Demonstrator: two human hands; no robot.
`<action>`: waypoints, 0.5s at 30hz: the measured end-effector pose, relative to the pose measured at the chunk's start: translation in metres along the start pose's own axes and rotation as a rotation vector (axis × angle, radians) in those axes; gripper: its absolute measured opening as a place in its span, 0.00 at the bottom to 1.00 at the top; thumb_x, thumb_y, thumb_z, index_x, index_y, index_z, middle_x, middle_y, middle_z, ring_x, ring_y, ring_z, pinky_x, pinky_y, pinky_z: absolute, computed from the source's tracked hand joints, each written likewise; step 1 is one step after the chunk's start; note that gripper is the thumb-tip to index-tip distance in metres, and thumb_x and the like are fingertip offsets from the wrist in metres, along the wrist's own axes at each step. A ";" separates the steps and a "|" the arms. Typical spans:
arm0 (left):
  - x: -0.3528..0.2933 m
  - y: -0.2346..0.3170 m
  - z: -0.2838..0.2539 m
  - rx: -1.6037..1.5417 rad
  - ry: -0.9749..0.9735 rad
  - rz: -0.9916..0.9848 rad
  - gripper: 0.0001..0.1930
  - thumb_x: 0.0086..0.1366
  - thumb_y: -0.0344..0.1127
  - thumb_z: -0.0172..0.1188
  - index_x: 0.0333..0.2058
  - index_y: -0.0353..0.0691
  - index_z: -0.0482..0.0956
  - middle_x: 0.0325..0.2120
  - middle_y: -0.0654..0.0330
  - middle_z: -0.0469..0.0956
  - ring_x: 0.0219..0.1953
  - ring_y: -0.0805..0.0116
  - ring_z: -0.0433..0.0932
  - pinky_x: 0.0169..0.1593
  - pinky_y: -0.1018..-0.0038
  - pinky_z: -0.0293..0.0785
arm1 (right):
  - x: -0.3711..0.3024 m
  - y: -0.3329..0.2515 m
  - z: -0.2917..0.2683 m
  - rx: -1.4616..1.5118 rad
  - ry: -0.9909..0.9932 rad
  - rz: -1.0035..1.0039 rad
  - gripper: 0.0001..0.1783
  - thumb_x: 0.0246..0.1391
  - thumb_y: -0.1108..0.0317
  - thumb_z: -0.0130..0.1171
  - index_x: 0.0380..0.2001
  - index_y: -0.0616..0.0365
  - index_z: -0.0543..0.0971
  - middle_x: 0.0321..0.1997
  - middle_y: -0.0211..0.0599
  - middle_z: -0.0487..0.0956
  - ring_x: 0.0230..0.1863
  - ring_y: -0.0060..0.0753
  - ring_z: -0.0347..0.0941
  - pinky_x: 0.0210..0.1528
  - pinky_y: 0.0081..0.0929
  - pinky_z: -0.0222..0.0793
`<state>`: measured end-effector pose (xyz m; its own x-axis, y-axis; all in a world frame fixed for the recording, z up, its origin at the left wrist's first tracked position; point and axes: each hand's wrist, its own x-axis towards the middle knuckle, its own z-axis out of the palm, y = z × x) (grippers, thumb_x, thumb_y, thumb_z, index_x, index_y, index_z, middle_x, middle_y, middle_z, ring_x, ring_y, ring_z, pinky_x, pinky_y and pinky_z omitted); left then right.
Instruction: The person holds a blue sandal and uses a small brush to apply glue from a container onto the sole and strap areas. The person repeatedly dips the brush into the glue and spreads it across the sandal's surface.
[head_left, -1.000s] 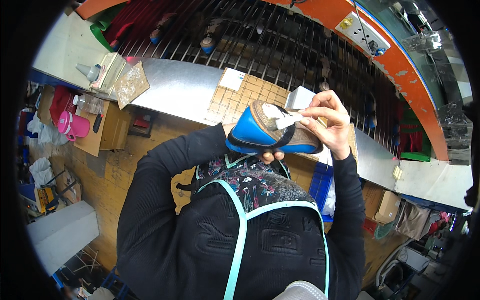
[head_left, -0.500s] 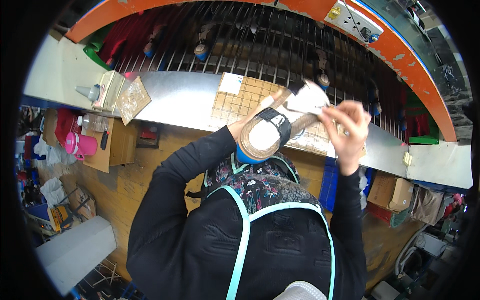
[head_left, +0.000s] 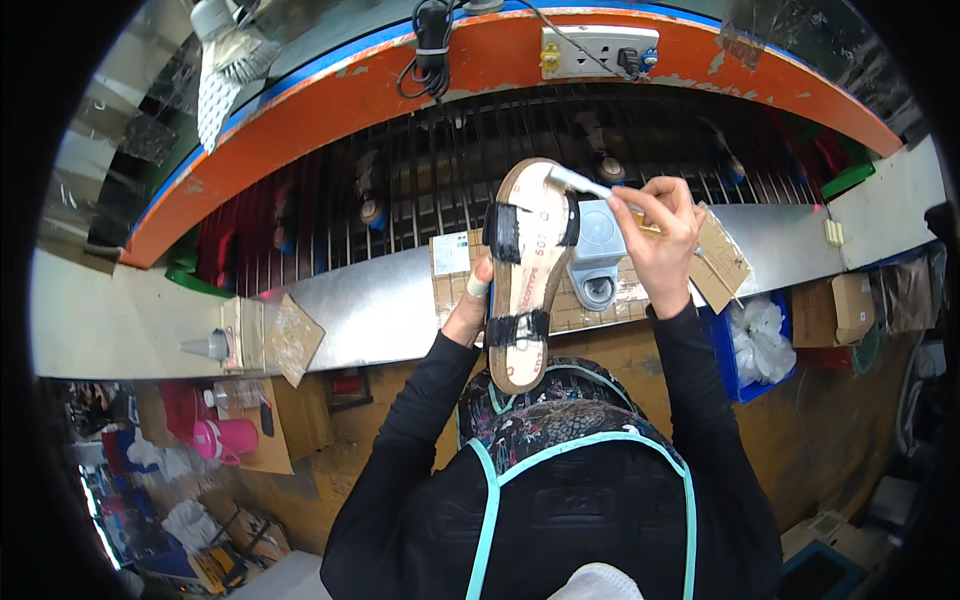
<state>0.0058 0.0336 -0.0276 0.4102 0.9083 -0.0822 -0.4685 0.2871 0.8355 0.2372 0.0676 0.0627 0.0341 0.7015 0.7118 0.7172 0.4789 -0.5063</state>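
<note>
1. Left hand (head_left: 470, 305) grips a black-strapped shoe (head_left: 533, 268) above the surface's (head_left: 365, 325) near edge, thumb alongside; other fingers hidden.
2. Right hand (head_left: 660, 235) pinches a slim white tool (head_left: 588, 186), tip at the shoe's far end.
3. White container (head_left: 598, 232) sits just right of the shoe.

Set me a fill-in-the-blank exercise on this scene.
1. The shoe is in the ____ hand.
2. The right hand holds a tool coloured ____.
3. The jug is coloured ____.
4. The blue bin is on the person's ____ side.

Missing words: left; white; pink; right.
</note>
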 end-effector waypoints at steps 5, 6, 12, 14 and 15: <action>-0.008 -0.003 -0.002 0.001 0.184 0.006 0.53 0.53 0.76 0.52 0.63 0.35 0.59 0.56 0.50 0.69 0.54 0.62 0.74 0.53 0.68 0.76 | -0.026 -0.008 0.014 -0.081 -0.091 -0.150 0.07 0.46 0.65 0.69 0.31 0.51 0.85 0.32 0.25 0.73 0.25 0.19 0.65 0.36 0.27 0.50; -0.009 -0.003 -0.005 -0.040 0.236 -0.005 0.51 0.55 0.76 0.50 0.63 0.36 0.60 0.56 0.50 0.70 0.53 0.63 0.75 0.53 0.69 0.76 | -0.037 -0.007 0.015 0.146 -0.198 -0.019 0.06 0.47 0.65 0.68 0.31 0.51 0.85 0.32 0.26 0.73 0.26 0.18 0.65 0.34 0.24 0.51; 0.005 0.002 -0.026 -0.236 0.542 0.167 0.43 0.62 0.73 0.42 0.62 0.40 0.61 0.51 0.56 0.73 0.48 0.66 0.77 0.51 0.69 0.77 | -0.080 0.001 0.046 1.000 -0.543 0.880 0.12 0.56 0.65 0.63 0.35 0.59 0.71 0.33 0.30 0.71 0.32 0.20 0.66 0.34 0.20 0.64; 0.013 -0.002 -0.028 -0.304 0.607 0.234 0.43 0.62 0.73 0.43 0.61 0.41 0.62 0.52 0.57 0.72 0.50 0.66 0.75 0.53 0.69 0.75 | -0.091 -0.013 0.055 0.952 -0.487 0.699 0.21 0.54 0.62 0.66 0.38 0.60 0.65 0.34 0.32 0.70 0.36 0.25 0.68 0.39 0.24 0.67; 0.014 -0.002 -0.032 -0.315 0.643 0.267 0.42 0.63 0.72 0.43 0.61 0.41 0.62 0.52 0.57 0.71 0.52 0.66 0.73 0.57 0.69 0.70 | -0.093 -0.024 0.063 0.922 -0.457 0.571 0.24 0.51 0.60 0.68 0.39 0.60 0.65 0.34 0.33 0.70 0.37 0.27 0.69 0.40 0.25 0.67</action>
<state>-0.0124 0.0554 -0.0477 -0.2398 0.9295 -0.2802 -0.7282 0.0187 0.6851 0.1725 0.0237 -0.0222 -0.1999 0.9722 0.1218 -0.1022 0.1030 -0.9894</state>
